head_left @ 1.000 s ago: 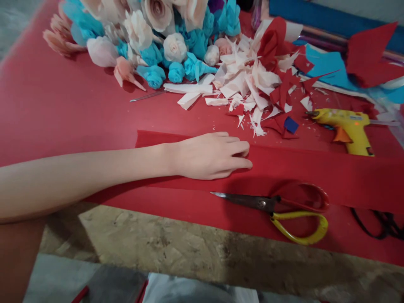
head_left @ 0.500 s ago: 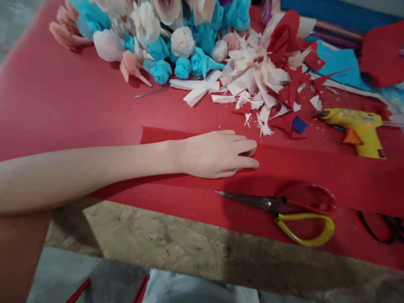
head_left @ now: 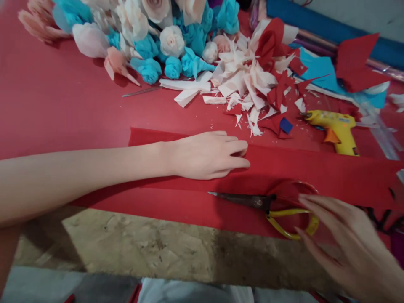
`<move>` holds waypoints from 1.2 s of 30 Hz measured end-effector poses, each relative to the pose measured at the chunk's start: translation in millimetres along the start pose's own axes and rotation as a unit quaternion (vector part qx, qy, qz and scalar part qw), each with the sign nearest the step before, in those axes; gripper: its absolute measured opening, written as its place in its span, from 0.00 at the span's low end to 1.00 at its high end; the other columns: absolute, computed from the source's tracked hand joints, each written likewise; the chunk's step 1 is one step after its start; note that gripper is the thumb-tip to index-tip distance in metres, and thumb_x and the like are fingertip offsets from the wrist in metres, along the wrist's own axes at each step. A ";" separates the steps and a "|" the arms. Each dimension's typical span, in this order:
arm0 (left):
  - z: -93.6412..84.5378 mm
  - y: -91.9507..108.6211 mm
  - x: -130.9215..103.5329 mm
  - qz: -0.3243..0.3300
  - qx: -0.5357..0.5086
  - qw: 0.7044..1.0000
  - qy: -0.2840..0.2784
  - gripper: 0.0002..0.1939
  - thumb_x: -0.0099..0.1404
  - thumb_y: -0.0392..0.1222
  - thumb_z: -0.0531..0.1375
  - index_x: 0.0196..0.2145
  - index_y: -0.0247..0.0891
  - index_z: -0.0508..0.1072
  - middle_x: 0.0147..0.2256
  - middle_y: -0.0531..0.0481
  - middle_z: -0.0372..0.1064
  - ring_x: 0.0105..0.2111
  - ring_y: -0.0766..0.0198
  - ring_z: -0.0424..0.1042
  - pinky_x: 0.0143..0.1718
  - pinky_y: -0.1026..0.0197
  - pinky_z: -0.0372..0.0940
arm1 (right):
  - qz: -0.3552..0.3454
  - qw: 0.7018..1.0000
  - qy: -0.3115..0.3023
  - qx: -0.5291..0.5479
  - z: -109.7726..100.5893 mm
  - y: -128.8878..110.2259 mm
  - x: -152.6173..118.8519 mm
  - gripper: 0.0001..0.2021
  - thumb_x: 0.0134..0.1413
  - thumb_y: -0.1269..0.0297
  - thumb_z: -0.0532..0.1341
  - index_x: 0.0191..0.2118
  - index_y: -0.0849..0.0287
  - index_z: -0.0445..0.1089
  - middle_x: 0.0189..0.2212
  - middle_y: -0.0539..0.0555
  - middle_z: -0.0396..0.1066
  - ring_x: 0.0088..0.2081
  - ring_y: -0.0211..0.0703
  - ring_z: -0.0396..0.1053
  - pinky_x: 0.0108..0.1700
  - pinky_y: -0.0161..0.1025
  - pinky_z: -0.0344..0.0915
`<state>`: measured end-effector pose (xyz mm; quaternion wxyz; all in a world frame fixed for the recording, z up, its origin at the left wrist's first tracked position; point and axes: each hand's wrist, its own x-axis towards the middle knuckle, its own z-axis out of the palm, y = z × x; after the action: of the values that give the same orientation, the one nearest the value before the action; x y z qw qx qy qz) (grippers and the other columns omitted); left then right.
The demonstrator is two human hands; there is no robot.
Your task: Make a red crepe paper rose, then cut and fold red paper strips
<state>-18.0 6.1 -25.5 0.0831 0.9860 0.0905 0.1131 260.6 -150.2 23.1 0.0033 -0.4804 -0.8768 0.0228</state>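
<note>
While our left hand (head_left: 208,156) lies palm down on the red strip (head_left: 341,174), hands: two in view, the other being our right hand (head_left: 350,237).
Left: fingers loosely bent; its underside is hidden, so we cannot tell whether it grips.
Right: blurred, open, thumb spread from the fingers, at the handle end of the scissors (head_left: 261,203).
Strip: one, stretched lengthwise along our counter (head_left: 72,105).
Scissors: one pair, red-and-yellow-handled, across the strip's near edge, tip pointing left.
Glue gun (head_left: 344,130): one, yellow, at the strip's far edge.
Flowers (head_left: 172,42): over a dozen, blue, white and coral, bunched beyond our left hand.
Scraps (head_left: 252,80): one heap, pale and red, just right of the flowers.
Thin rod (head_left: 140,91): one, in front of the flowers.
</note>
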 end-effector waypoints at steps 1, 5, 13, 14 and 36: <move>0.2 0.0 0.0 0.001 0.001 1.000 0.001 0.16 0.66 0.36 0.49 0.49 0.39 0.67 0.42 0.44 0.66 0.34 0.61 0.66 0.34 0.58 0.58 | -0.007 1.000 -0.002 0.002 5.9 1.8 4.7 0.17 0.60 0.67 0.51 0.54 0.65 0.59 0.47 0.62 0.63 0.48 0.48 0.63 0.47 0.45 0.65; 1.0 -0.2 -0.1 0.003 -0.004 1.000 -0.002 0.16 0.66 0.37 0.48 0.49 0.39 0.67 0.42 0.44 0.66 0.35 0.60 0.66 0.35 0.58 0.59 | -0.105 0.992 -0.015 -0.074 19.1 6.7 12.0 0.18 0.56 0.77 0.49 0.53 0.71 0.59 0.46 0.64 0.65 0.45 0.53 0.64 0.46 0.49 0.64; 0.0 -0.1 0.6 0.009 -0.004 1.000 0.007 0.15 0.66 0.37 0.49 0.49 0.37 0.67 0.41 0.44 0.66 0.34 0.61 0.66 0.34 0.58 0.59 | -0.163 0.967 -0.012 -0.193 15.4 12.0 9.7 0.25 0.54 0.81 0.45 0.59 0.74 0.51 0.30 0.59 0.68 0.31 0.47 0.65 0.33 0.44 0.64; -0.1 -0.1 0.5 0.008 -0.005 1.000 0.004 0.15 0.66 0.37 0.49 0.49 0.38 0.67 0.41 0.44 0.66 0.34 0.61 0.66 0.35 0.58 0.59 | -0.168 0.966 -0.006 -0.194 15.7 12.8 9.7 0.26 0.54 0.81 0.45 0.60 0.76 0.48 0.32 0.60 0.69 0.33 0.48 0.66 0.35 0.44 0.65; -0.6 0.3 0.7 -0.002 0.004 1.000 0.007 0.15 0.65 0.36 0.51 0.49 0.38 0.67 0.42 0.45 0.67 0.32 0.62 0.65 0.33 0.58 0.57 | -0.184 0.960 0.013 -0.213 18.3 4.7 44.8 0.28 0.55 0.72 0.48 0.61 0.82 0.47 0.38 0.66 0.66 0.40 0.53 0.62 0.40 0.47 0.63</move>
<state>-17.3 6.1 -24.8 0.0783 0.9853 0.0940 0.1195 240.0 -110.7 3.9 -0.0834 -0.3007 -0.9345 -0.1713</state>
